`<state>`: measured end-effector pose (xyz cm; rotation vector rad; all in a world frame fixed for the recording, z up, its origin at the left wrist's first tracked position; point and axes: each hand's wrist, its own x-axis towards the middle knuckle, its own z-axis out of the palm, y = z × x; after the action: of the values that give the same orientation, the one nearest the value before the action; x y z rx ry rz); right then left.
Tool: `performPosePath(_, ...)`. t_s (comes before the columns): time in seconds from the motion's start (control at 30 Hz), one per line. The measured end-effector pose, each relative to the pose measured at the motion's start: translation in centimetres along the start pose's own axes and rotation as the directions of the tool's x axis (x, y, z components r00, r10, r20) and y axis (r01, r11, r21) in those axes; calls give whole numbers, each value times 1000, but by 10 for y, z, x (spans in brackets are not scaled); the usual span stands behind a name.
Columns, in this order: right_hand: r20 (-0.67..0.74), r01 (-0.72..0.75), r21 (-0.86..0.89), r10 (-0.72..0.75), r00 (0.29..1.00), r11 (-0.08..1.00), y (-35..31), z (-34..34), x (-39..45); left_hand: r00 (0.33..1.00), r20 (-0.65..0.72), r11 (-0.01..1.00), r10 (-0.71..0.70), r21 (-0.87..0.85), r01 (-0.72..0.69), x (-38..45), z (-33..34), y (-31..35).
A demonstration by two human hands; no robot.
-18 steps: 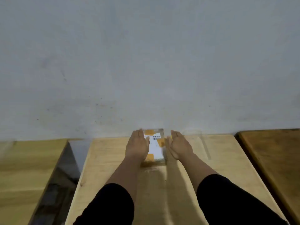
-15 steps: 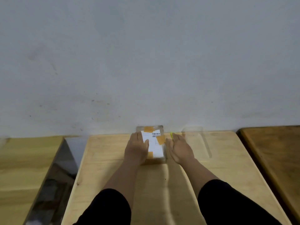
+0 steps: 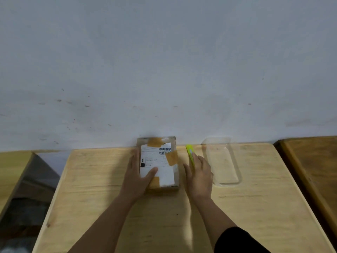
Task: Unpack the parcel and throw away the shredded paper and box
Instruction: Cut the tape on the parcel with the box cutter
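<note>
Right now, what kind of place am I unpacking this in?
Probably a plain workroom or classroom, though that is a guess: bare wooden tables stand side by side against a scuffed, unadorned wall, with only the taped parcel, a yellow cutter and a clear plastic tray out.

Dim, flat light; soft shadows, slight blur, perhaps wide-angle bending at edges.

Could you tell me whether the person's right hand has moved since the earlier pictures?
Yes. The right hand has gone right, off the parcel onto the yellow cutter, nearer the clear tray.
</note>
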<state>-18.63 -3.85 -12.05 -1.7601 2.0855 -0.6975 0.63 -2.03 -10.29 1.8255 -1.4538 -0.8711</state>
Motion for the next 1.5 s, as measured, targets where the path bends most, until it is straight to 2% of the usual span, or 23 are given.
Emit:
performPosePath(0.17, 13, 9, -16, -9, 1000, 1000, 12, 15, 4, 997, 29, 995, -69, -77, 71, 0, 4, -4)
performPosePath(0.27, 57, -73, 116, 67, 996, 991, 14, 18, 5, 997, 28, 991, -77, -112, 80, -2, 4, 1)
performPosePath(0.33, 94, -99, 140, 86, 992, 985, 11, 17, 5, 997, 27, 989, -71, -126, 73, -3, 4, 4)
performPosePath(0.4, 68, -91, 162, 81, 994, 982, 7, 12, 6, 997, 26, 988, -79, -131, 82, -4, 4, 5)
performPosePath(0.53, 53, -209, 326, 203, 978, 922, -12, -2, 6, 994, 39, 984, -106, -138, 110, -4, 2, 4)
performPosePath(0.63, 79, -158, 395, 139, 987, 905, -33, -5, -7, 992, 37, 982, -119, -144, 123, -3, 2, 5)
performPosePath(0.87, 121, -117, 338, 81, 989, 934, -56, 12, -13, 992, 43, 982, -115, -145, 120, -2, 1, 0)
performPosePath(1.03, 85, -77, 344, 50, 995, 936, -59, 16, -16, 991, 65, 974, -115, -191, 125, -2, 0, -4)
performPosePath(1.2, 144, -62, 308, 18, 989, 949, -55, 14, -21, 990, 47, 956, -136, -255, 144, -10, -4, 0)
performPosePath(1.5, 145, -96, 323, 50, 988, 942, -44, -10, -120, 987, 60, 950, -147, -268, 158, -108, -7, -11)
